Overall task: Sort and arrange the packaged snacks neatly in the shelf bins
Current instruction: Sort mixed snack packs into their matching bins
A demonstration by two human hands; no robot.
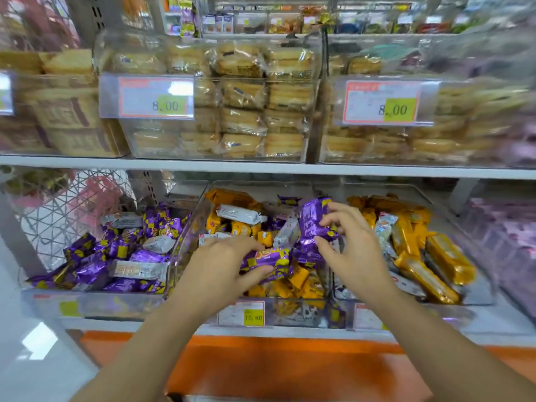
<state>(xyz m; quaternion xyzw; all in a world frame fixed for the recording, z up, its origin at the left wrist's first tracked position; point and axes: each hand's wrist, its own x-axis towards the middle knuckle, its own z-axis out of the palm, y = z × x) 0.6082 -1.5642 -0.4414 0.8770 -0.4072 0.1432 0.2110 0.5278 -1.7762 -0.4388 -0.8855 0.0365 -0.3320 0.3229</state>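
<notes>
Three clear bins stand side by side on the lower shelf. The left bin (95, 306) holds mostly purple packs (87, 268) and a few white ones. The middle bin (290, 311) is a mix of orange packs (298, 280), purple and white ones. The right bin (475, 297) holds long orange packs (417, 271). Over the middle bin, my left hand (223, 262) grips a purple pack (269, 261) between fingers and thumb. My right hand (353, 242) pinches another purple pack (314, 219), held upright above the pile.
The upper shelf carries clear bins of wrapped biscuits (243, 111) with price tags reading 8.00 (156, 97). A white shelf edge (261, 165) runs just above the lower bins. A wire basket (58, 210) sits at the left, and an orange base panel (275, 369) lies below.
</notes>
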